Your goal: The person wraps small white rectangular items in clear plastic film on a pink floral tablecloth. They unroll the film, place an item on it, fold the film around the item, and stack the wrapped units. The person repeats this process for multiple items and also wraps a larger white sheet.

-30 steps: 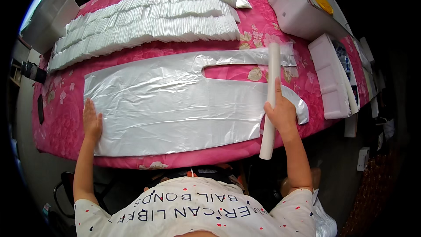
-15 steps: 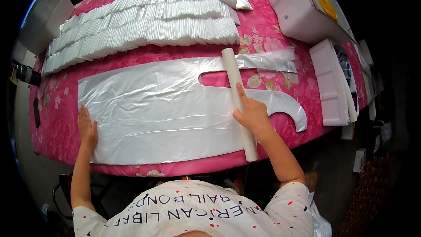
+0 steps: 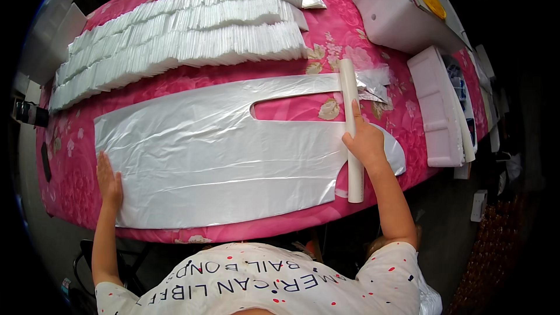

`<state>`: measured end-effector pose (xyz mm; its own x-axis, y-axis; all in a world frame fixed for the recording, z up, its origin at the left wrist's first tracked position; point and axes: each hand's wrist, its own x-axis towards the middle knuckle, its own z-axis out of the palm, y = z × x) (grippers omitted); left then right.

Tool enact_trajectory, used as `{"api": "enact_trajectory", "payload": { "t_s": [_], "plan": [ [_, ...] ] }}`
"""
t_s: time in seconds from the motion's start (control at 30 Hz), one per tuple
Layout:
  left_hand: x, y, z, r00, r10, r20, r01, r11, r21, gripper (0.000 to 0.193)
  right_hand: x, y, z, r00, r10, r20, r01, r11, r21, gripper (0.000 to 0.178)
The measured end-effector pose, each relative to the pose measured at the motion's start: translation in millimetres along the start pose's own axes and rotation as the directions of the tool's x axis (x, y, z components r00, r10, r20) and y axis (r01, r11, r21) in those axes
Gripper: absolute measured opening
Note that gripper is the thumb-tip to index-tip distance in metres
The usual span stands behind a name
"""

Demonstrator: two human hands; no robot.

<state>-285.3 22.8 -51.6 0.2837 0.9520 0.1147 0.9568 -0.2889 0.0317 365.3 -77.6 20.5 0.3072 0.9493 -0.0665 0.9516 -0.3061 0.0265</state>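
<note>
A thin, shiny white plastic sheet (image 3: 227, 157), cut like an apron with straps at its right end, lies flat in front of me with some creases. My left hand (image 3: 109, 184) rests flat on its left edge, fingers stretched out. Across the straps lies a cream-white tube (image 3: 347, 81), pointing away from me. My right hand (image 3: 368, 141) holds this tube near its middle, index finger laid along it and the other fingers curled out of sight. Beyond the tube, the upper strap's end is crumpled, and a curved strap end (image 3: 394, 146) shows beside my wrist.
Long rows of folded white plastic packets (image 3: 181, 32) stand on the pink floral tablecloth (image 3: 233, 230) at the back. On the right are a white foam box (image 3: 385, 11) and a smaller foam tray (image 3: 431, 111) holding items. Clear bins (image 3: 55, 41) and a dark cylinder (image 3: 32, 115) stand left.
My right hand has moved the tube to the right along the sheet, toward the strap ends, and the tube stands straighter. My left hand stays on the left edge. The whole view has shifted slightly.
</note>
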Motion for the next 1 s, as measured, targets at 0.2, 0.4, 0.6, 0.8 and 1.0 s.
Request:
{"api": "enact_trajectory", "payload": {
  "t_s": [0.2, 0.4, 0.6, 0.8, 1.0],
  "plan": [
    [0, -3, 3, 1.000, 0.001, -0.004, -0.001, 1.000, 0.005, 0.062, 12, 36, 6, 0.996, 0.076, -0.035, -0.077, 0.997, -0.017, 0.086],
    [1, -2, 2, 1.000, -0.001, 0.004, 0.001, 1.000, -0.002, 0.062, 22, 57, 1, 0.978, 0.206, 0.011, -0.205, 0.977, -0.065, 0.085],
    [-3, -9, 6, 1.000, 0.022, -0.022, -0.021, 1.000, 0.006, 0.061, 32, 86, -2, 0.955, 0.294, 0.025, -0.290, 0.950, -0.114, 0.085],
    [-1, -2, 1, 1.000, 0.017, -0.006, -0.017, 1.000, 0.007, 0.063, 42, 122, 2, 0.929, 0.367, 0.050, -0.353, 0.919, -0.174, 0.085],
    [-1, 4, -2, 0.999, -0.039, 0.013, 0.039, 0.999, 0.002, 0.066, 14, 64, -27, 0.975, 0.206, -0.086, -0.207, 0.978, -0.008, 0.084]
  ]
}}
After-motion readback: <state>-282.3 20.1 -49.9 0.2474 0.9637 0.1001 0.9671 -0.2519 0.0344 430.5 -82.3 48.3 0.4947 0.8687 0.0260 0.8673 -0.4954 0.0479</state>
